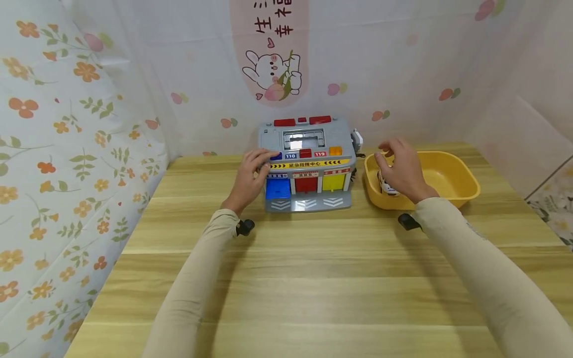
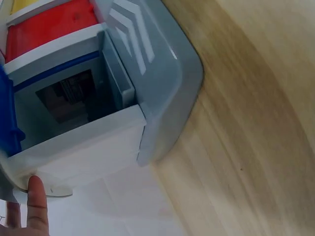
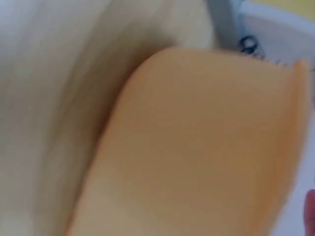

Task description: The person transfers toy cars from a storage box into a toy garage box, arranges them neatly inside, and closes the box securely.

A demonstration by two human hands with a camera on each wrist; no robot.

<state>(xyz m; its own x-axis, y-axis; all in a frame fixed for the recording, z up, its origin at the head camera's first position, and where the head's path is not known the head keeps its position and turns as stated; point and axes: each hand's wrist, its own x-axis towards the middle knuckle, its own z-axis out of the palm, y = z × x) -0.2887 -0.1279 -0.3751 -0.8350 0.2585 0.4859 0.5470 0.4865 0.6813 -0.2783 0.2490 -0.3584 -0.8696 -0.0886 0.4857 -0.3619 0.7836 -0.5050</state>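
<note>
A grey toy emergency station stands at the back of the table, with blue, red and yellow garage doors. My left hand lies at its left corner, fingers extended over the blue roof button. In the left wrist view, a fingertip touches the white side wall; the blue door is swung up from its bay. My right hand hovers over the left part of a yellow basin, thumb and fingers apart. Below it a small white toy car shows, partly covered by the hand.
The wooden table reaches forward from the station and basin. A patterned cloth hangs behind, and a floral one on the left. A grey-white part sticks out from the station's right side.
</note>
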